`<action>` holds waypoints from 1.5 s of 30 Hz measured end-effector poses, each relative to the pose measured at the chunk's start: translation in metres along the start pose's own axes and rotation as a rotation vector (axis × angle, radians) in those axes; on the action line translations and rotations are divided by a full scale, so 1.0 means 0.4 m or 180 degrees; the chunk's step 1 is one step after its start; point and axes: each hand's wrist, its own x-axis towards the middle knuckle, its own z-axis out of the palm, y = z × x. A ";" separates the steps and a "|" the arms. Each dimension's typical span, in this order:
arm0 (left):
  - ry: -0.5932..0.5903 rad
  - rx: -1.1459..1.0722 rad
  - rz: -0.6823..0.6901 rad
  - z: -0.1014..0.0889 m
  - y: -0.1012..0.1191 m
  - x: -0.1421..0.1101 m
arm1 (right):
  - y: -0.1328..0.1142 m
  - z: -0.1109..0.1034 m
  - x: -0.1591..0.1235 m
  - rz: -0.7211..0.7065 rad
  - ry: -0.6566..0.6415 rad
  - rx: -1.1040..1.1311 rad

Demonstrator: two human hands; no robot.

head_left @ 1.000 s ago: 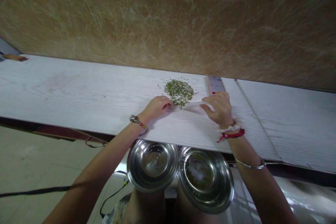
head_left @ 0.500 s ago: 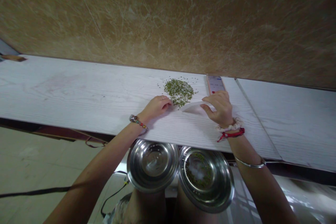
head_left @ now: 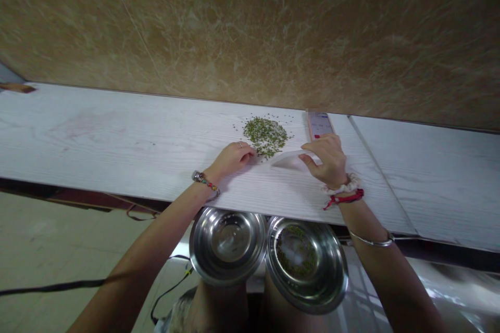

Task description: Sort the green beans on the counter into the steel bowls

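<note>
Small green beans that look like mung beans lie in a loose round pile on the white wood-grain table. At the pile's near left edge rests my left hand, its fingers curled together. Whatever those fingertips hold, if anything, is hidden. My right hand grips a thin white sheet between thumb and fingers. The sheet is tilted and slightly bent, its left end low beside the near edge of the beans.
Two steel bowls sit below the table's near edge: the left bowl shows a few pale bits, the right bowl green beans. A phone lies behind my right hand. A brown marbled wall borders the far edge.
Both hands stay almost in place. A few beans at the pile's near edge have shifted slightly away from me, up from the sheet's left end.
</note>
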 end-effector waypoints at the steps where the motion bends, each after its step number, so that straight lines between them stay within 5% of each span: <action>1: 0.0011 -0.0004 -0.0004 0.000 -0.001 0.000 | 0.001 -0.003 0.001 0.0046 -0.0008 -0.0093; 10: -0.0003 -0.0172 -0.0068 -0.002 0.002 0.001 | -0.029 -0.080 -0.022 0.0657 -0.0490 -0.1195; 16: 0.0027 -0.0204 -0.0171 -0.009 0.001 0.001 | -0.080 -0.114 -0.007 0.0371 -0.0934 -0.1407; 23: 0.0115 -0.0192 -0.0585 -0.028 -0.029 -0.015 | -0.147 -0.097 0.033 0.0092 -0.0963 -0.1165; 37: 0.0272 -0.0097 -0.1174 -0.087 -0.071 -0.147 | -0.232 -0.050 0.075 0.0218 -0.0936 -0.0710; 45: 0.0363 -0.0094 -0.1374 -0.092 -0.070 -0.159 | -0.263 -0.039 0.094 0.0284 -0.0920 -0.0383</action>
